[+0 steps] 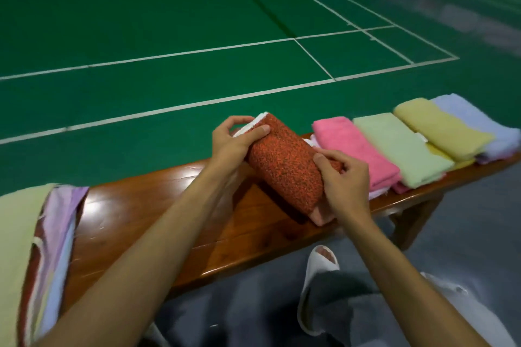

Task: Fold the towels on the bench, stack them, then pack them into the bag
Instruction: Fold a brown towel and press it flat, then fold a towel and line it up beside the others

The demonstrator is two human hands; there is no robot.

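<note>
The far end of the folded orange towel is gripped by the left hand, with the thumb laid across the top and the fingers curled round a white edge. The towel's right-hand edge, toward the near end, is pinched by the right hand, whose fingers are curled.

The towel is held over the middle of the bench. Its long axis is set diagonally, from far left to near right, and the near end is at the bench's front edge. A nubbly, speckled looped pile is shown on the orange face, and a smoother pink layer shows at the near end.

The bench is made of glossy reddish-brown wood. Four folded oblong terry towels are laid overlapping in a row to the right: a pink towel, a pale green towel, a yellow towel and a lilac towel. A heap of cloth in pale green, lilac and dark red is seen at the left end; whether it is a bag cannot be told.

A white slipper is seen below the bench, and a green court floor with white lines beyond it.
</note>
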